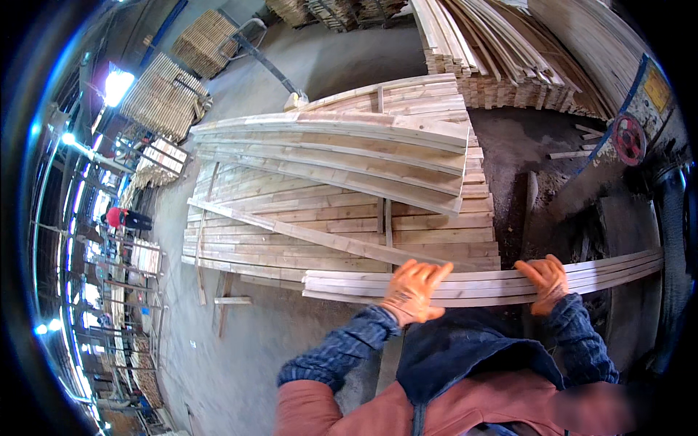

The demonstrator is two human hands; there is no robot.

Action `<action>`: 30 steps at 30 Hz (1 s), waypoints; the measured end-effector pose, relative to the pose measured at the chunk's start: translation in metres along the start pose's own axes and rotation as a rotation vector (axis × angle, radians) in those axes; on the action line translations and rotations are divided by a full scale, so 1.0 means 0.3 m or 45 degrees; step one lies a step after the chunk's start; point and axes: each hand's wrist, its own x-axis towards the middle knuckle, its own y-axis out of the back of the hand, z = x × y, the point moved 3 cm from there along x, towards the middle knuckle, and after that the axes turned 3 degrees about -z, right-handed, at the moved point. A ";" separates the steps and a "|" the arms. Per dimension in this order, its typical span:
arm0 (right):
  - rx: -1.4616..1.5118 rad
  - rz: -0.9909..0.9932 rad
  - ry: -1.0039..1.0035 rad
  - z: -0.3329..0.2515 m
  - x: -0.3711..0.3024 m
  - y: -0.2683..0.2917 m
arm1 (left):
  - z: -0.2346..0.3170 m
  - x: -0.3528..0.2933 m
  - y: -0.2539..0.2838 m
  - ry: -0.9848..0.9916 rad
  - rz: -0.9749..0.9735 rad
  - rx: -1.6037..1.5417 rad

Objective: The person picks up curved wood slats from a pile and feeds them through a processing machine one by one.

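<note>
Several long, narrow wooden planks (480, 285) lie side by side across the front of my body. My left hand (414, 292), in an orange glove, grips them left of their middle, its fingers over the far edge and its thumb toward the near edge. Further right my right hand (544, 283), gloved the same way, is closed over the same planks, its fingertips at the far edge. Their left ends stick out past my left hand; the right ends reach the dark machine (632, 269). Just beyond lies a broad layered stack of boards (305, 251).
A loose plank (313, 235) slants across the stack, behind several wider boards (334, 149). A taller lumber pile (509, 80) stands at the far right, near a red handwheel (629, 139). Bundled timber (163, 98) stands far left. A person (129, 218) is in the left distance.
</note>
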 end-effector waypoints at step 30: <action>1.481 0.336 -0.261 0.222 1.155 -0.081 | -0.366 0.108 -0.032 0.451 -0.104 -0.983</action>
